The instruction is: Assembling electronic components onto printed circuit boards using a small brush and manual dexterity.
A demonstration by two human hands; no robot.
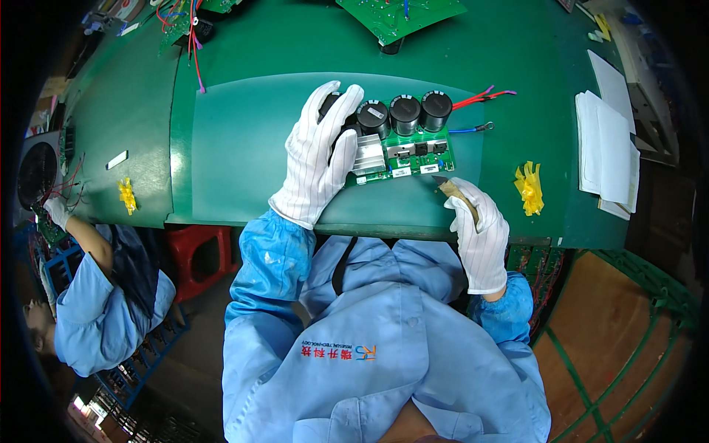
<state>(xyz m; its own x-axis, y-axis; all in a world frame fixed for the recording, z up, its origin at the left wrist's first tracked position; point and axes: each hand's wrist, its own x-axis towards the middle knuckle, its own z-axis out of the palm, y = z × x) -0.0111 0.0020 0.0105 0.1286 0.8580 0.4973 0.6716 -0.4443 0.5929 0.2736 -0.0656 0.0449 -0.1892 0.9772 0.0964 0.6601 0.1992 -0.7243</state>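
Observation:
A green circuit board [413,153] with several black cylindrical capacitors [405,114] along its far side lies on the mat before me. It also carries a silver finned heat sink [369,155]. Gloved in white, my left hand [319,151] grips the board's left end, its fingers over the leftmost capacitor. My right hand [478,229], also gloved, is closed round a short blade [456,193] with a tan wrapped handle. Its dark tip points at the board's near right corner; whether they touch, I cannot tell. Red wires [473,97] and a blue wire [465,131] leave the board's right end.
Yellow tape strips [529,188] lie right of my right hand, more [127,195] at the left. White papers [605,144] are stacked at the right edge. Another green board [402,16] rests at the back. A co-worker [111,295] sits at the left beside a red stool [196,255].

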